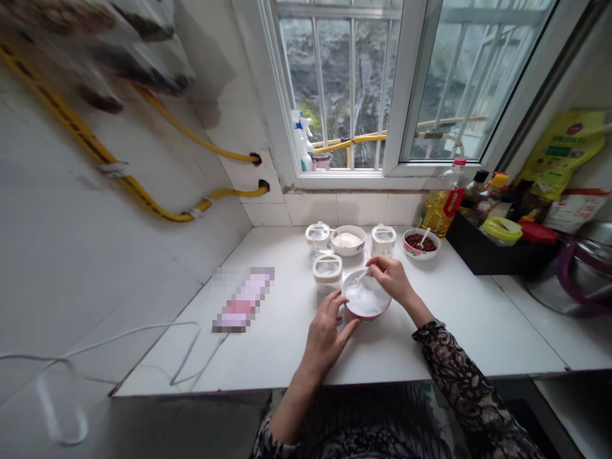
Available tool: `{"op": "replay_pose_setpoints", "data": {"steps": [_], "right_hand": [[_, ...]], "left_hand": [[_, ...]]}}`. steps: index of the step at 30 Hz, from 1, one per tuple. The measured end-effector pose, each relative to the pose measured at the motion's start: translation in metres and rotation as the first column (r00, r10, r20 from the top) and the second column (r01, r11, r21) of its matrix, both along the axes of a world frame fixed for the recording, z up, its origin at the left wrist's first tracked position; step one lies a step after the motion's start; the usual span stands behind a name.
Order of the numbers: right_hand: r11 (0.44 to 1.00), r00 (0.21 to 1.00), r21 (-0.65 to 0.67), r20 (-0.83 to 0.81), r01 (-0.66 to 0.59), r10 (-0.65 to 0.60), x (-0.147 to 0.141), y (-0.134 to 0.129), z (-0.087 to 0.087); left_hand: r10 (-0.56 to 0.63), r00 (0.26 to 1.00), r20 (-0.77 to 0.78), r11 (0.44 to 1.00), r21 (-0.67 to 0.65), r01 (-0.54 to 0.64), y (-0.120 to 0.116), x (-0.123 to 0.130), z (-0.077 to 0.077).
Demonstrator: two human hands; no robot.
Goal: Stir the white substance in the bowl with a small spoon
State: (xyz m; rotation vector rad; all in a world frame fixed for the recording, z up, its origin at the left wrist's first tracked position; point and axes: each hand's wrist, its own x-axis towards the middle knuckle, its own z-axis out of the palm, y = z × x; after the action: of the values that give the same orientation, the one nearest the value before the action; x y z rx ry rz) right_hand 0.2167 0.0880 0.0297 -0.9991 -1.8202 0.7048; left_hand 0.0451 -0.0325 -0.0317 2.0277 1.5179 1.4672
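Note:
A bowl (368, 316) of white powdery or grainy stuff rests on the white counter, slightly tilted. My left hand (327, 328) grips its left rim, thumb at the near side and fingers at the far side. Pinched in my right hand (388, 275) is a small white spoon (362, 275), its tip down in the white stuff. Just behind the bowl stands a lidded clear jar (327, 274). Farther back are a second jar (318, 237), a bowl with pale contents (348, 241) and a third jar (383, 241).
A bowl of dark red grains (421, 243) with a spoon stands at the back right, near an oil bottle (440, 207) and a black box (471, 245) of condiments. A blurred-out phone-like thing (243, 303) with a white cable (191, 357) lies left. A steel pot (568, 287) sits far right.

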Motion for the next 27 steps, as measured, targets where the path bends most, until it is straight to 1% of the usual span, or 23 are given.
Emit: {"op": "replay_pose_setpoints", "data": {"steps": [3,6,13,15,19,21,24,27], "right_hand": [[1.0,1.0,-0.004,0.014,-0.015,0.015,-0.0014,-0.0006,-0.0012],[1.0,1.0,-0.014,-0.009,-0.025,0.024,-0.0022,-0.0005,-0.0009],[0.981,0.985,-0.179,-0.17,-0.07,0.039,0.0012,0.0034,0.0023],[0.983,0.986,-0.166,-0.163,-0.073,0.046,0.0011,0.0027,0.0027],[0.993,0.993,-0.073,-0.074,-0.093,0.088,-0.0008,-0.0003,0.0027],[0.993,0.993,-0.071,-0.07,-0.098,0.093,-0.0015,-0.0005,0.0023],[0.983,0.987,-0.151,-0.137,-0.104,0.083,-0.0011,0.0021,0.002],[0.956,0.971,-0.263,-0.231,-0.129,0.067,0.0006,0.0057,0.0028]], "left_hand": [[-0.001,1.0,-0.004,1.0,0.007,0.001,0.0006,-0.0002,-0.0005],[-0.003,1.0,-0.007,1.0,0.014,0.003,0.0007,0.0,-0.0004],[-0.006,1.0,-0.003,1.0,-0.01,0.006,-0.0001,-0.0003,0.0004],[-0.013,1.0,0.0,1.0,-0.022,0.013,-0.0002,-0.0007,0.0003],[-0.012,1.0,0.004,1.0,-0.023,0.012,-0.0002,-0.0006,0.0006],[-0.009,1.0,0.002,1.0,-0.017,0.009,-0.0003,-0.0004,0.0012],[-0.007,1.0,-0.006,1.0,-0.014,0.007,-0.0005,-0.0003,0.0019],[-0.003,1.0,-0.008,1.0,-0.013,0.003,-0.0009,-0.0002,0.0027]]}}
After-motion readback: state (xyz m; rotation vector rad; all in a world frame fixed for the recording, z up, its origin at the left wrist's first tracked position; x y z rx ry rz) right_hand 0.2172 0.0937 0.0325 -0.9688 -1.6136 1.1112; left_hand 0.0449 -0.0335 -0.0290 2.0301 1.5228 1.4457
